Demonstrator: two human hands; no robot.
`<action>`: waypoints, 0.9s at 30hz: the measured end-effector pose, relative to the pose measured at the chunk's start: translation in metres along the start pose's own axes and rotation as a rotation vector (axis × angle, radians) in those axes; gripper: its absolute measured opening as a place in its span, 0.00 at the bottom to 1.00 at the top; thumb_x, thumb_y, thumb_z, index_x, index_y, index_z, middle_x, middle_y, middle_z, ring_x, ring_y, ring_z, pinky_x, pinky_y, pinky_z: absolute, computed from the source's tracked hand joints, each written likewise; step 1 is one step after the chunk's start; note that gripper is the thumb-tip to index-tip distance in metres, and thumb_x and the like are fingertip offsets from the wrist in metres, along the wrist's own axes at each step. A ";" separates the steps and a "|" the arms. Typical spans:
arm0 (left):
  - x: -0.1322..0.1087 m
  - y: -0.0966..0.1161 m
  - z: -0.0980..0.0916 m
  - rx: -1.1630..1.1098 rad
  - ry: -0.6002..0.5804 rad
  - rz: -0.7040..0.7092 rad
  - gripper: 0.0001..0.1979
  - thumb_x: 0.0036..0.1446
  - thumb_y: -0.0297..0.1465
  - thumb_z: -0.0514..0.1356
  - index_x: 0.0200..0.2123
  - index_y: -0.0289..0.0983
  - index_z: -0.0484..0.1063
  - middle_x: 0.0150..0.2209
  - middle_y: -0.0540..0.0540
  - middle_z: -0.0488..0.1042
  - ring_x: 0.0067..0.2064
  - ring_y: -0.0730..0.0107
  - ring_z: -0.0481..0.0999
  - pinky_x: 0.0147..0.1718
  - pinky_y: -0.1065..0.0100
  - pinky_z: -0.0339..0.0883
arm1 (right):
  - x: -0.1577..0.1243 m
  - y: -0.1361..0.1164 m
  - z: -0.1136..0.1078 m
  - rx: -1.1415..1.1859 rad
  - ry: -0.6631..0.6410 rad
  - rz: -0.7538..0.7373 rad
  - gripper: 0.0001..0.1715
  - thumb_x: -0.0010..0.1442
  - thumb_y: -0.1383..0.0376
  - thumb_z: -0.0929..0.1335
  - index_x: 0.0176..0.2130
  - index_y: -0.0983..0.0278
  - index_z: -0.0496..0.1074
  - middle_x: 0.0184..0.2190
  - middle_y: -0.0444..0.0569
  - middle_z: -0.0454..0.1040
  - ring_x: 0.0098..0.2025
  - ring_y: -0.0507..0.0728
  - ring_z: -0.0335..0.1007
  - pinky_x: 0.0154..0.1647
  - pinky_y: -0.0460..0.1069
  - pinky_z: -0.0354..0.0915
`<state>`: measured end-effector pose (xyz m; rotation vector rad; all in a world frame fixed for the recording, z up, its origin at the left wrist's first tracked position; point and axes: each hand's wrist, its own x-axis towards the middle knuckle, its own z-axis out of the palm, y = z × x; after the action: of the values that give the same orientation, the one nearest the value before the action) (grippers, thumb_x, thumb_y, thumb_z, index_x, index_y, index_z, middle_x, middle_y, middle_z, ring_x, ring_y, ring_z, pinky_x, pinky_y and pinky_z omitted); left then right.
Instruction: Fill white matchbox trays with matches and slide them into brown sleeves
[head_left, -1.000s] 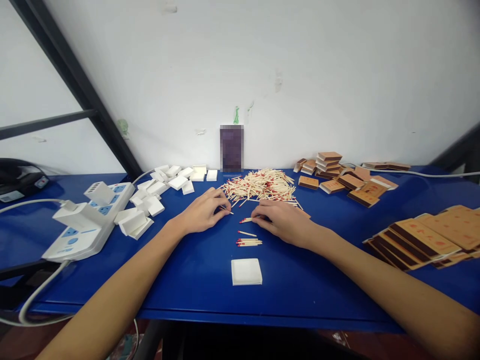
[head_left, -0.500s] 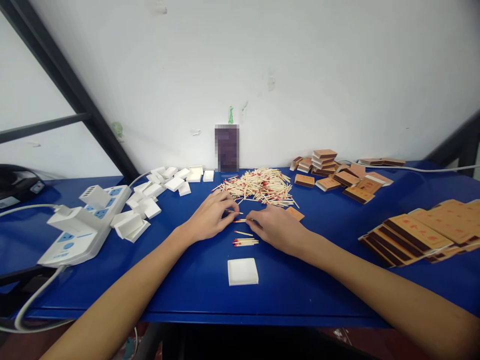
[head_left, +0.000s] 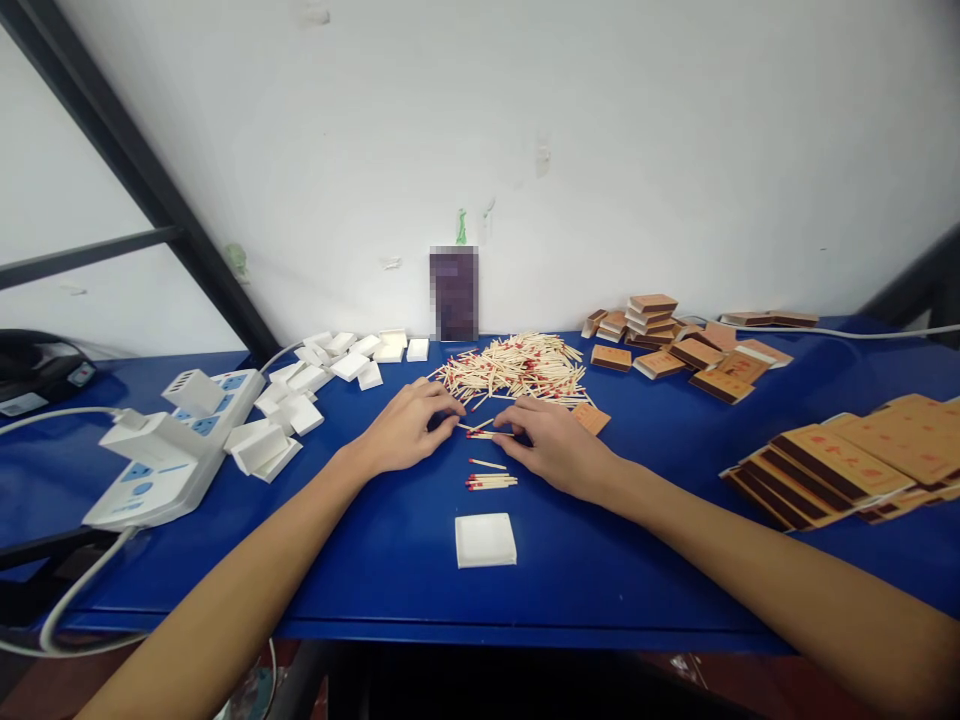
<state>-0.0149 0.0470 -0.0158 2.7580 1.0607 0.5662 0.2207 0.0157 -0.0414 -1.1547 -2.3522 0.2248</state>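
Observation:
My left hand (head_left: 409, 428) is at the near left edge of a heap of red-tipped matches (head_left: 517, 368). Its thumb and forefinger are closed at the end of a match. Opposite it, my right hand (head_left: 559, 447) has thumb and forefinger parted around the ends of a few loose matches (head_left: 486, 434) on the table. Closer to me lies a small row of matches (head_left: 491, 482), heads to the left, with a single match (head_left: 487, 464) just beyond it. A white matchbox tray (head_left: 486, 540) sits nearest to me.
White matchbox trays (head_left: 289, 385) are scattered at left, beside a power strip (head_left: 161, 470) with plugs and cables. Brown matchbox sleeves (head_left: 675, 350) lie piled at back right, with more flat sleeves (head_left: 832, 465) at right. One sleeve (head_left: 591, 418) is beside my right hand. A blurred dark rectangle (head_left: 454, 295) stands against the wall.
Both hands have shifted slightly, the left one leftward. My right thumb and forefinger have parted from the match they pinched. More loose matches now show between the hands.

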 end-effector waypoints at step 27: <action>0.003 0.007 0.003 -0.091 -0.014 -0.096 0.14 0.64 0.35 0.54 0.29 0.37 0.74 0.29 0.48 0.70 0.33 0.67 0.70 0.35 0.64 0.65 | 0.001 -0.006 -0.006 0.030 -0.089 -0.082 0.12 0.67 0.66 0.64 0.41 0.65 0.77 0.34 0.50 0.70 0.35 0.54 0.67 0.39 0.50 0.64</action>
<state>-0.0076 0.0438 -0.0162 2.6137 1.1280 0.5667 0.2189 0.0126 -0.0339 -1.0511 -2.4595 0.2872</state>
